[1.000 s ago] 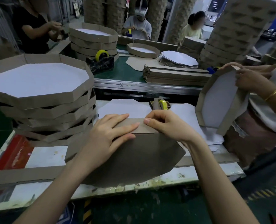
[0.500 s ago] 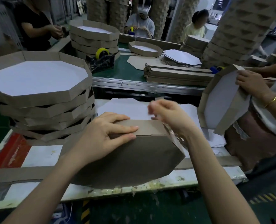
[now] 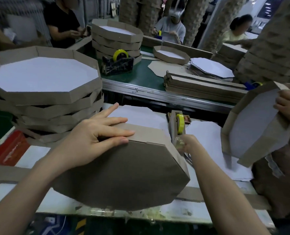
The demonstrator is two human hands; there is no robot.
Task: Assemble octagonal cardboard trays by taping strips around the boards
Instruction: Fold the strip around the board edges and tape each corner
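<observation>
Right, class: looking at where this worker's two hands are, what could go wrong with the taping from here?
1. Only the left hand presses the strip onto the tray; if it slips, the joint by the fingertips may spring open.
2. The right hand pulls tape from the tape dispenser one-handed, so the tape could curl and stick to itself.
3. The tray reaches the table's near edge and might slide off.
</observation>
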